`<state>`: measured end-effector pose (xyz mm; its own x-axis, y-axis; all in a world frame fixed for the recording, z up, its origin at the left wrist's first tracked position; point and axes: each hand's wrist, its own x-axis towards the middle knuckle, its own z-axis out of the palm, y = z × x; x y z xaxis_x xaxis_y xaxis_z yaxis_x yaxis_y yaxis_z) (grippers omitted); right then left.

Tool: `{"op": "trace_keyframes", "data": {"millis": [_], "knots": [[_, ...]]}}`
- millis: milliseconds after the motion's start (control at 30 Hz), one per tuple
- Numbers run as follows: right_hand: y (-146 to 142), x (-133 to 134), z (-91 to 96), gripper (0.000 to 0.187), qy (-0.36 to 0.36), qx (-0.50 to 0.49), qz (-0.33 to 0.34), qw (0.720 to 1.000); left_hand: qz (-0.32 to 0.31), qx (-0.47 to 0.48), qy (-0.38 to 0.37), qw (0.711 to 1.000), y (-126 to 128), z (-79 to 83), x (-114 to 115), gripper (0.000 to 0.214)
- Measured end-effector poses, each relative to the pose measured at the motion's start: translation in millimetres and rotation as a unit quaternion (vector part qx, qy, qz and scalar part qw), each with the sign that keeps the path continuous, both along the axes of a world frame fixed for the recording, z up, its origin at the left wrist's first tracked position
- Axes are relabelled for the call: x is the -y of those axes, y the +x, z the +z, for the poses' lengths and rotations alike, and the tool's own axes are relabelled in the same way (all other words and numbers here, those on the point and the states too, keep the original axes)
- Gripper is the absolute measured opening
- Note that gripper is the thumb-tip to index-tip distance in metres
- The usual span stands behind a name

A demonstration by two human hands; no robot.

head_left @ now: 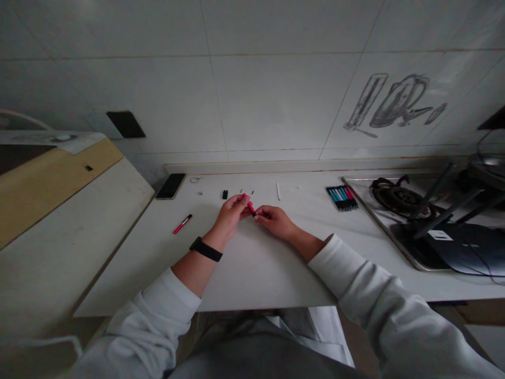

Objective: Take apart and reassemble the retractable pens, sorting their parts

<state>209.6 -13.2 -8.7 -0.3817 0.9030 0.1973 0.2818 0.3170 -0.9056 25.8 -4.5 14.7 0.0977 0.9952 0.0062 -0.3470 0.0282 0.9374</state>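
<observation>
My left hand [230, 215] and right hand [276, 221] clasp a red pen [251, 207]; loose parts [224, 194], seemingly unfitted, lie near the surface's [256, 273] back edge.

The scene is dimly lit, with soft shadows cast on the white table [268, 279]. A faint sheen is caught at upper right by the tiled wall [276, 105] — fine detail is softened, and the edges are stretched by wide-angle distortion.
</observation>
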Motion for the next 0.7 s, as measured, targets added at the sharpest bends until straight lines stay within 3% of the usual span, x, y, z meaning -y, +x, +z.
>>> {"op": "trace_keyframes", "data": {"millis": [233, 433, 567, 700], "knots": [[6, 0, 2.8, 0.025, 0.017, 0.029, 0.007, 0.999, 0.007, 0.026, -0.037, 0.999, 0, -15.7, -4, 0.051], [4, 1, 2.6, 0.025, 0.041, 0.055, -0.006, 0.998, 0.026, 0.01, -0.014, 1.0, 0, -16.7, -3, 0.049], [23, -15, 9.4, 0.026, 0.098, 0.069, -0.11, 0.987, 0.079, -0.045, 0.063, 0.994, -3, -12.2, -3, 0.043], [77, -50, 14.8, 0.032, 0.19, 0.118, -0.291, 0.93, 0.052, -0.093, 0.105, 0.989, -3, -13.0, -2, 0.045]]}}
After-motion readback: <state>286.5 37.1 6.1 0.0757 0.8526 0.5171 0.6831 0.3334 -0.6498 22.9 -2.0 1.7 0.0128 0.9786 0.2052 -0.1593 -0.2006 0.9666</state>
